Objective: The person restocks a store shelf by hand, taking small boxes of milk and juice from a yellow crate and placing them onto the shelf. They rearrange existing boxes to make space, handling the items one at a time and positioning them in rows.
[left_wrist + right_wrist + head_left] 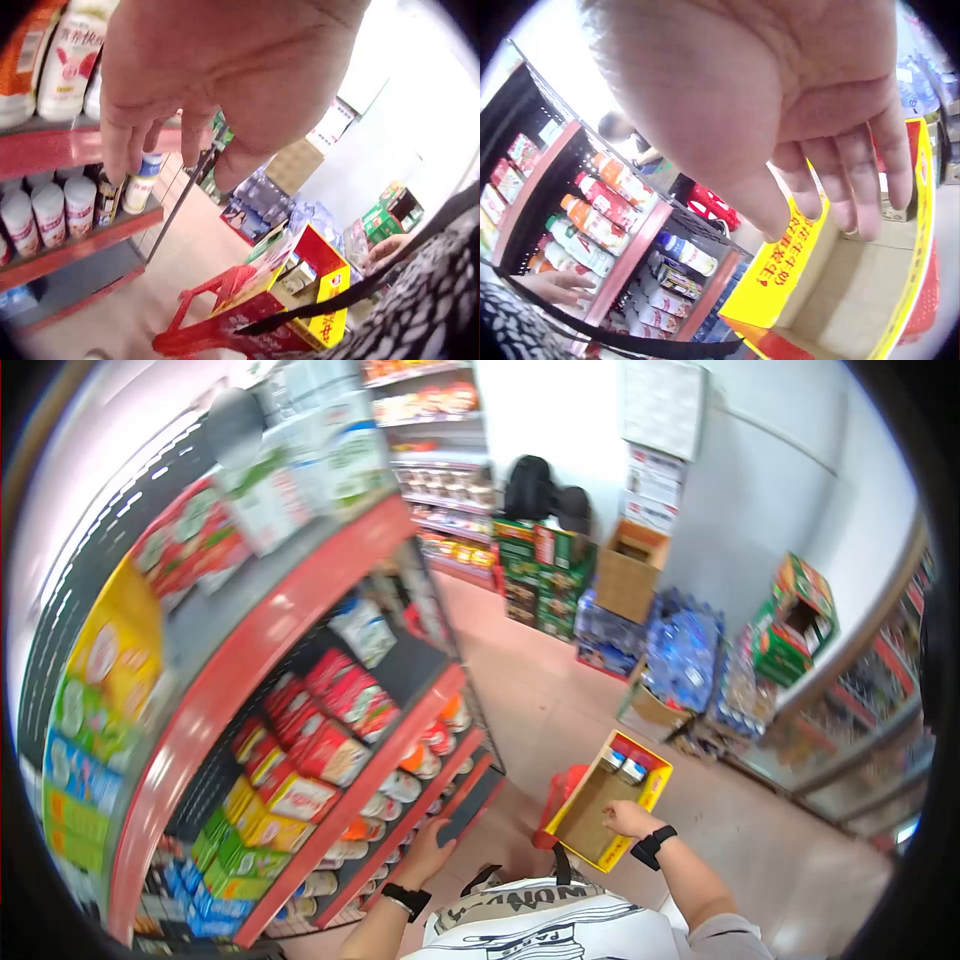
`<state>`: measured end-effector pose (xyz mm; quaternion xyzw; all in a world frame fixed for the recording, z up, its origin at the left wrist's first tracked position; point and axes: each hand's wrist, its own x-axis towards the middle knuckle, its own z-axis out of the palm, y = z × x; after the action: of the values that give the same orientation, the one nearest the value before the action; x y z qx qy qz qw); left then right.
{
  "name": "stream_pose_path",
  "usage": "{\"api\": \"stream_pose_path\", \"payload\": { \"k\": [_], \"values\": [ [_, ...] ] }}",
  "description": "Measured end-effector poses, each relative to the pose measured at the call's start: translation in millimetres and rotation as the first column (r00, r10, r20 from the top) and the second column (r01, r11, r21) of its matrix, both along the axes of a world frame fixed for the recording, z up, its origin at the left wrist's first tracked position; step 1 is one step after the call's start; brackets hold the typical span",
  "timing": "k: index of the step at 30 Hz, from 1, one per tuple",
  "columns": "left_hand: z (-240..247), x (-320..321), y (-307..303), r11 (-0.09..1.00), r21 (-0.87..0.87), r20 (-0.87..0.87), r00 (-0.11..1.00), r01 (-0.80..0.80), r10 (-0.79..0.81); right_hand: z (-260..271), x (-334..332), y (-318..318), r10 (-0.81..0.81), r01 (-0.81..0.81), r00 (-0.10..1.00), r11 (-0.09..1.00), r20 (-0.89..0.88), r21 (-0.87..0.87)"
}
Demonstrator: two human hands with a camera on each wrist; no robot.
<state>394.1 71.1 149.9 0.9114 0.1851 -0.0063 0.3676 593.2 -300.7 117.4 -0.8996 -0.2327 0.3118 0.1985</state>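
Note:
My left hand (428,857) hovers beside the shelf unit's lower tiers. In the left wrist view its fingers (120,150) hang relaxed with nothing held, and they overlap small bottles (141,187) on a tier. Over a shallow yellow and red cardboard box (570,830) is my right hand (630,820). The right wrist view shows its fingers (862,180) loosely extended over the box's near-bare brown bottom, holding nothing. A few small packs (630,769) stand at the box's far end. Beneath the box is a red plastic stand (191,300).
The red-edged shelf unit (290,610) on the left carries bagged goods, boxes and bottles. By the back wall are an open brown carton (630,580), blue-wrapped bottle packs (685,645) and green boxes (545,590). A glass-doored cabinet (860,710) lines the right.

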Motion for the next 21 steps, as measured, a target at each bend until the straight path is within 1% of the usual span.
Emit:
{"api": "stream_pose_path", "payload": {
  "k": [2, 3, 5, 7, 8, 9, 11, 12, 13, 14, 15, 17, 18, 19, 20, 21],
  "values": [
    [24, -2, 5, 0.961, -0.277, 0.043, 0.999, 0.006, 0.007, 32, 0, 37, 0.089, -0.098, 0.992, 0.989, 0.085, 0.111],
    [35, -6, 8, 0.961, -0.275, 0.055, 0.998, -0.017, 0.034, 51, 1, 58, 0.125, -0.146, 0.983, 0.976, 0.132, 0.162],
    [58, -15, 13, 0.973, -0.226, 0.135, 0.99, 0.057, -0.026, 86, 3, 102, 0.132, -0.161, 0.984, 0.94, 0.117, 0.299],
    [78, -26, 18, 0.966, -0.25, 0.143, 0.989, 0.062, -0.026, 106, 8, 142, 0.086, -0.195, 0.967, 0.858, 0.24, 0.475],
    [87, -33, 20, 0.958, -0.274, 0.144, 0.989, 0.078, -0.04, 125, 11, 164, 0.078, -0.207, 0.964, 0.82, 0.254, 0.533],
    [94, -41, 23, 0.96, -0.272, 0.151, 0.988, 0.072, -0.032, 149, 12, 185, 0.068, -0.218, 0.961, 0.778, 0.267, 0.589],
    [108, -56, 29, 0.975, -0.207, 0.201, 0.979, 0.081, -0.039, 195, 16, 224, 0.085, -0.259, 0.952, 0.732, 0.293, 0.63],
    [113, -65, 31, 0.976, -0.202, 0.208, 0.978, 0.076, -0.033, 208, 24, 244, 0.071, -0.364, 0.894, 0.691, 0.442, 0.625],
    [118, -73, 33, 0.969, -0.238, 0.223, 0.975, 0.068, -0.014, 222, 32, 264, 0.046, -0.464, 0.815, 0.649, 0.578, 0.602],
    [122, -82, 35, 0.96, -0.275, 0.237, 0.972, 0.062, 0.005, 242, 35, 284, 0.041, -0.487, 0.793, 0.644, 0.608, 0.59],
    [124, -91, 36, 0.961, -0.271, 0.24, 0.971, 0.058, 0.009, 262, 38, 302, 0.035, -0.507, 0.771, 0.639, 0.636, 0.579],
    [123, -109, 38, 0.972, -0.232, 0.205, 0.974, -0.046, 0.095, 277, 58, 340, -0.042, -0.625, 0.578, 0.62, 0.815, 0.475],
    [120, -118, 40, 0.973, -0.224, 0.209, 0.973, -0.049, 0.097, 286, 65, 358, -0.046, -0.629, 0.575, 0.614, 0.817, 0.477],
    [115, -128, 41, 0.963, -0.257, 0.183, 0.974, -0.086, 0.136, 294, 72, 374, 0.038, -0.583, 0.56, 0.728, 0.827, 0.361],
    [110, -137, 42, 0.95, -0.288, 0.157, 0.972, -0.124, 0.174, 299, 79, 388, 0.122, -0.526, 0.551, 0.818, 0.825, 0.231],
    [103, -146, 44, 0.952, -0.28, 0.164, 0.971, -0.125, 0.175, 295, 89, 402, 0.116, -0.529, 0.547, 0.815, 0.829, 0.236]
  ]
}}
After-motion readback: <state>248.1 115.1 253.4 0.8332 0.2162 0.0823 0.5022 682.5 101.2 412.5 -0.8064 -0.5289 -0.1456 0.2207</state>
